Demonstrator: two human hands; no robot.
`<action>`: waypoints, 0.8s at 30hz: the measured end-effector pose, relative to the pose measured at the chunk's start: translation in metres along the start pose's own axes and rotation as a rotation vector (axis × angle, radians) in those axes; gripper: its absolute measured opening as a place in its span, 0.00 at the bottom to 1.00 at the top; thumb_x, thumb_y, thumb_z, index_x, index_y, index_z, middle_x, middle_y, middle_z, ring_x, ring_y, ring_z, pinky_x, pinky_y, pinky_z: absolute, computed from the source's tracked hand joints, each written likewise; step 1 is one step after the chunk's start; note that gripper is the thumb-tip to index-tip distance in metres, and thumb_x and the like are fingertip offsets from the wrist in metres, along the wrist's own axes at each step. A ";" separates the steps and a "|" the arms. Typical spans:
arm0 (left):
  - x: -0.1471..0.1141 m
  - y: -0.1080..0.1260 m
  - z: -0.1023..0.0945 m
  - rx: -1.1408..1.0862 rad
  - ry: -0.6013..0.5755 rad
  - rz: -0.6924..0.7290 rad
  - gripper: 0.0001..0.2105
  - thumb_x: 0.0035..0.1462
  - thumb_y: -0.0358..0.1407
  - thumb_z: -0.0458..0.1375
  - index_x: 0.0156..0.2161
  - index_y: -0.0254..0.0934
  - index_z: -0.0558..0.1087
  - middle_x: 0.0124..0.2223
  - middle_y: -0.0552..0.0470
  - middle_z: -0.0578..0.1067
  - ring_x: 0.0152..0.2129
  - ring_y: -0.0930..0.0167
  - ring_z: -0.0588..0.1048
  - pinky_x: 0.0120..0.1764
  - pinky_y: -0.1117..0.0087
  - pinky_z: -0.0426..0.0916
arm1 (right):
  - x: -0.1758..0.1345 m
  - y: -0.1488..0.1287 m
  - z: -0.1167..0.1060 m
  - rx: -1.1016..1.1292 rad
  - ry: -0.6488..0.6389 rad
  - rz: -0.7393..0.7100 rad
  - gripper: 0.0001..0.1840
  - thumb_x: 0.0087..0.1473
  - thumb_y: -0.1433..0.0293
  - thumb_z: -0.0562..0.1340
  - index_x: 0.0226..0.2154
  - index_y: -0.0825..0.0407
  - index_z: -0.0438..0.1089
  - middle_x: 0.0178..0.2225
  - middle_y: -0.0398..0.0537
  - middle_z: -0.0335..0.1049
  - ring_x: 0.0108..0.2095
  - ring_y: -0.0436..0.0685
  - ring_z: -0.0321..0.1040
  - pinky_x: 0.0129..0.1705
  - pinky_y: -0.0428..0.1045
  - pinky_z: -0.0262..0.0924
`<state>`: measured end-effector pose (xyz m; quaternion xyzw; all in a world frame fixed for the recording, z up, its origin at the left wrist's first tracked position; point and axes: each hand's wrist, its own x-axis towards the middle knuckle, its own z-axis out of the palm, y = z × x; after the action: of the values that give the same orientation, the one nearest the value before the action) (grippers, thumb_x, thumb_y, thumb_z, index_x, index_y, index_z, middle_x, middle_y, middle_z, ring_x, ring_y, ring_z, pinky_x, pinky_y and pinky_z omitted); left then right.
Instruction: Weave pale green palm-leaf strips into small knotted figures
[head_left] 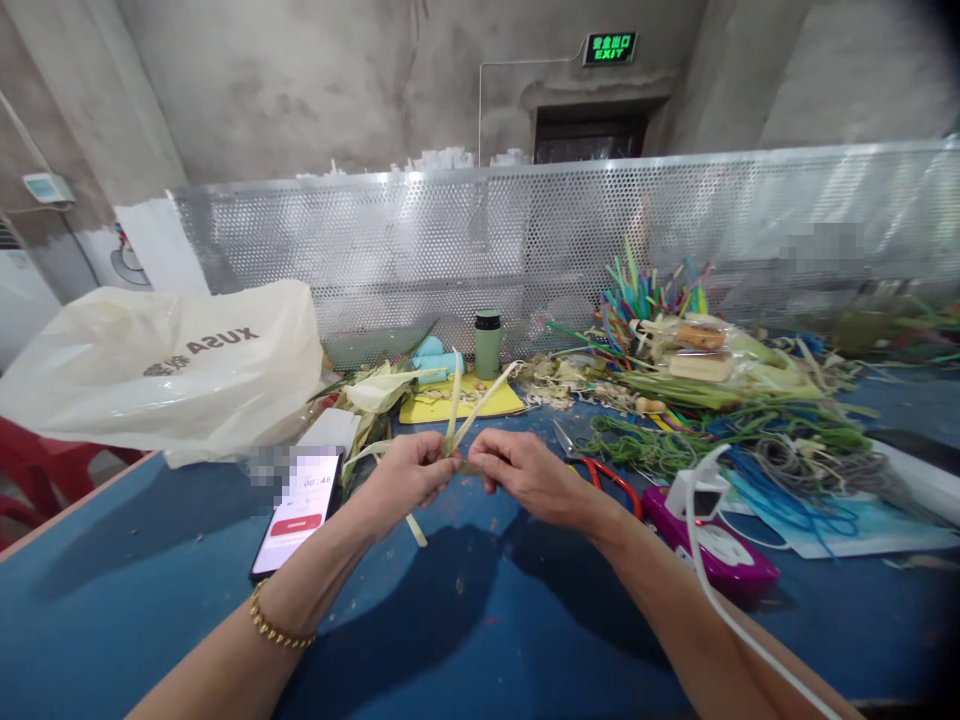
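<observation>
Pale, flat strips of dried leaf (455,400) rise in a V between my two hands, above the middle of the blue table. My left hand (414,468) pinches them near their lower crossing, and a short end hangs below its fingers. Close beside it, my right hand (517,472) is also closed, its thumb and fingertips on the same strips. The exact crossing is partly hidden by the fingers. Behind the hands lies a yellow mat (480,400) with a green bottle (487,345) at its back edge.
Left of my forearm lies a lit phone (296,515), with a big white plastic bag (172,370) behind. To the right are red-handled scissors (611,482), a purple power strip (724,555) with a white cable, and tangled cords (660,445). A perforated metal screen (420,240) borders the back.
</observation>
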<state>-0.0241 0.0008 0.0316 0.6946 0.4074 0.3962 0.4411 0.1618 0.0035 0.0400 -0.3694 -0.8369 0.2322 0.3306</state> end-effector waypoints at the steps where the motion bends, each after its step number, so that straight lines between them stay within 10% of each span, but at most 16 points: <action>1: -0.001 0.000 0.001 0.010 -0.012 -0.003 0.14 0.50 0.41 0.58 0.23 0.35 0.62 0.16 0.61 0.60 0.11 0.80 0.57 0.16 0.76 0.49 | 0.001 0.001 -0.001 0.025 -0.027 0.006 0.14 0.59 0.67 0.53 0.24 0.53 0.65 0.20 0.41 0.66 0.22 0.47 0.61 0.26 0.43 0.52; 24: 0.004 -0.003 -0.024 -0.079 -0.007 -0.086 0.14 0.52 0.40 0.57 0.22 0.35 0.62 0.13 0.58 0.63 0.10 0.80 0.58 0.17 0.76 0.48 | 0.001 0.029 -0.036 -0.234 -0.006 0.213 0.12 0.46 0.76 0.52 0.31 0.55 0.69 0.26 0.47 0.73 0.24 0.51 0.69 0.28 0.44 0.59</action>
<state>-0.0450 0.0123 0.0367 0.6599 0.4195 0.3903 0.4860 0.2009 0.0279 0.0460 -0.4917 -0.8152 0.1678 0.2562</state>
